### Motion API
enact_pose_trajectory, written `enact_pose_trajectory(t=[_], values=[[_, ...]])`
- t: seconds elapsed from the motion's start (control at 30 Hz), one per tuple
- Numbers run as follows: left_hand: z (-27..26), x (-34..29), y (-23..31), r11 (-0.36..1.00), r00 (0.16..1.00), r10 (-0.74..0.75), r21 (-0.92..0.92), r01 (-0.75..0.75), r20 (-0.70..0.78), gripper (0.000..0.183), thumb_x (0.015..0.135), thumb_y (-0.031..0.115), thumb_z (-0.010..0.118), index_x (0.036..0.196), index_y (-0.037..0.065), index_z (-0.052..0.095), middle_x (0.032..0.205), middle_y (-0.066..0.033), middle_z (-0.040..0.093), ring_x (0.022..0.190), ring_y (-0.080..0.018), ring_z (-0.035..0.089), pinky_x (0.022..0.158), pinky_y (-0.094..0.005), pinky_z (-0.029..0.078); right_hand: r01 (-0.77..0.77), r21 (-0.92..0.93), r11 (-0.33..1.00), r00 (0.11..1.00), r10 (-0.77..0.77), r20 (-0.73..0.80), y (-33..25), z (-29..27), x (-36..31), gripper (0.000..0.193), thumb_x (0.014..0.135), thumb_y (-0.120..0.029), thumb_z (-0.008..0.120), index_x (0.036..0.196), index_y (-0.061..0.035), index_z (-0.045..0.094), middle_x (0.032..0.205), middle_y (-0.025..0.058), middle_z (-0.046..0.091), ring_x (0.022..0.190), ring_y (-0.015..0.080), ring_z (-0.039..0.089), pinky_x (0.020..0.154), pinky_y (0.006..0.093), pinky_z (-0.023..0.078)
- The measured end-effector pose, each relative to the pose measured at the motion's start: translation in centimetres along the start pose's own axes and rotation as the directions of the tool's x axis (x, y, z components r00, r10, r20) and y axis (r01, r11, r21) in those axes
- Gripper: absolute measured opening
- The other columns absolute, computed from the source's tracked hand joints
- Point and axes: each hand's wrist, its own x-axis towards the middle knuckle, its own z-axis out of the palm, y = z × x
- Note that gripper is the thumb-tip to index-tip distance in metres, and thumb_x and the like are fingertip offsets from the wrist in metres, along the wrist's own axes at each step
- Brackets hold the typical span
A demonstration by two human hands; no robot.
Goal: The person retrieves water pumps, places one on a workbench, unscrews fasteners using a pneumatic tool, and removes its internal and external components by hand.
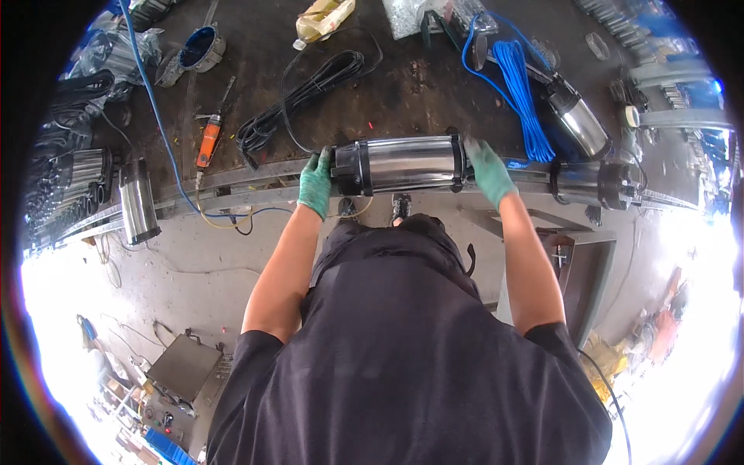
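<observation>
A steel cylinder with black end fittings, like a submersible pump (pixel 415 164), lies sideways along the near edge of the workbench in front of me. My left hand (pixel 315 184), in a green glove, is closed on the black fitting at its left end. At the right end is my right hand (pixel 491 172), gloved the same way, its fingers pointing away from me beside the black rim. Those fingertips are blurred, so their grip is unclear. A coiled black cable (pixel 318 84) lies behind the pump, one strand running down to its left end.
On the dark bench (pixel 422 97) lie an orange power tool (pixel 208 142), a blue cable coil (pixel 523 101), a yellowish bottle (pixel 322 21) and a black ring (pixel 200 48). Other steel cylinders (pixel 138 203) (pixel 580 122) rest left and right. A metal frame (pixel 593 271) stands below right.
</observation>
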Motion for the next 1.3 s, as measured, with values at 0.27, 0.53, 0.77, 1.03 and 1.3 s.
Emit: enact_pose_trajectory(t=[0.27, 0.53, 0.77, 1.03, 1.3], values=[[-0.2, 0.9, 0.9, 0.994, 0.984, -0.098, -0.033, 0.104, 0.148, 0.045, 0.103, 0.045, 0.062, 0.126, 0.007, 0.065, 0.109, -0.0056, 0.072, 0.093, -0.0162, 0.067, 0.083, -0.0334, 0.054, -0.099, 0.159, 0.982, 0.941, 0.145, -0.307, -3.8, 5.5, -4.8, 0.057, 0.102, -0.051, 0.054, 0.134, -0.0040, 0.057, 0.117, 0.0286, 0.067, 0.107, 0.0500, 0.061, 0.091, 0.0471, 0.050], [3.3, -4.5, 7.0, 0.841, 0.906, 0.336, 0.351, -0.412, 0.257, 0.031, 0.108, 0.030, 0.057, 0.120, 0.004, 0.067, 0.101, -0.0005, 0.071, 0.085, -0.0085, 0.062, 0.075, -0.0268, 0.053, -0.149, 0.526, 0.837, 0.927, 0.304, -0.221, -0.4, 5.2, -3.2, 0.055, 0.108, -0.049, 0.047, 0.107, 0.0031, 0.066, 0.080, 0.0151, 0.069, 0.068, 0.0268, 0.057, 0.070, 0.0384, 0.049], [7.8, -7.6, 13.1, 0.490, 0.777, 0.559, 0.640, -0.592, 0.290, 0.028, 0.105, 0.027, 0.064, 0.101, 0.000, 0.070, 0.081, -0.0079, 0.071, 0.072, -0.0122, 0.057, 0.069, -0.0311, 0.051, -0.184, 0.704, 0.686, 0.932, 0.350, -0.097, -0.2, 10.3, -3.5, 0.061, 0.108, -0.053, 0.046, 0.103, 0.0024, 0.071, 0.072, -0.0007, 0.060, 0.065, 0.0099, 0.052, 0.056, 0.0304, 0.045], [13.7, -8.9, 12.7, 0.265, 0.644, 0.630, 0.659, -0.704, 0.434, 0.024, 0.103, 0.025, 0.066, 0.096, 0.002, 0.071, 0.080, -0.0107, 0.070, 0.072, -0.0211, 0.064, 0.069, -0.0322, 0.051, -0.248, 0.086, 0.965, 0.952, 0.259, -0.162, 1.7, 10.3, -3.0, 0.041, 0.110, -0.031, 0.037, 0.124, -0.0030, 0.063, 0.113, 0.0284, 0.068, 0.104, 0.0483, 0.064, 0.091, 0.0516, 0.052], [20.0, -10.8, 10.2, 0.331, 0.570, 0.573, 0.470, -0.818, 0.589, 0.018, 0.100, 0.017, 0.068, 0.095, 0.000, 0.070, 0.089, -0.0144, 0.069, 0.074, -0.0299, 0.066, 0.069, -0.0357, 0.052, 0.033, 0.602, 0.798, 0.986, 0.073, -0.150, -0.1, 5.0, -7.2, 0.040, 0.091, 0.008, 0.055, 0.129, -0.0014, 0.059, 0.116, 0.0108, 0.071, 0.100, 0.0171, 0.065, 0.089, 0.0329, 0.054]])
